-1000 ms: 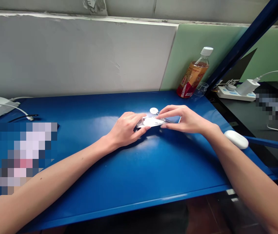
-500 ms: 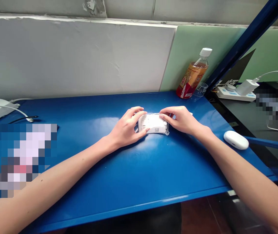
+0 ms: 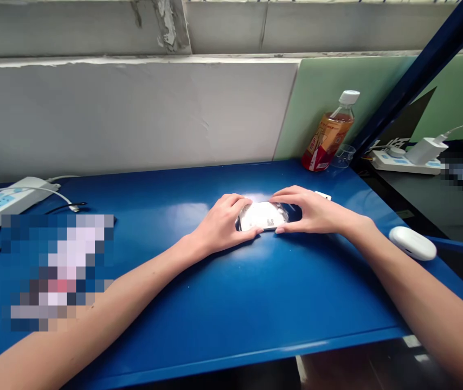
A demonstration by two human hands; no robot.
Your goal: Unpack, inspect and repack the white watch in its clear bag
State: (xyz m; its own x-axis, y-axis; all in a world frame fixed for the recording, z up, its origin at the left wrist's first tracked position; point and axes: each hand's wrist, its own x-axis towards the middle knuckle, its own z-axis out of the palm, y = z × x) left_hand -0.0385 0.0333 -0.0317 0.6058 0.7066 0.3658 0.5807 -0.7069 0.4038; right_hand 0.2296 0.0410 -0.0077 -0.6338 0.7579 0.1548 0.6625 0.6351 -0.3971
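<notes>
"Left hand and right hand were both at that white packet, weren't they?"

"They were. The left one gripped its left end, thumb along the near edge, fingers at the far side."

"And the right?"

"Curved like a C around the other end, fingertips by the far edge, thumb by the near corner, a gap before the palm. Whether it pinched or merely touched, I couldn't tell."

"Where was the packet, exactly?"

"Between the two hands, over the blue table, nearer the wall than the front edge. Glare whitened its top, but a small square code showed. I couldn't make out whether its underside met the tabletop."

"What stood around it?"

"A white-capped drink bottle in the far right corner, a clear plastic cup just beside it. Something small and white poked out behind the right hand, mostly hidden. A white earbud case lay right of that forearm."

"And leftward?"

"A white power strip, a cable connector near it, and a pixelated patch by the left forearm. Off the table's right side, another power strip held a white charger."
</notes>
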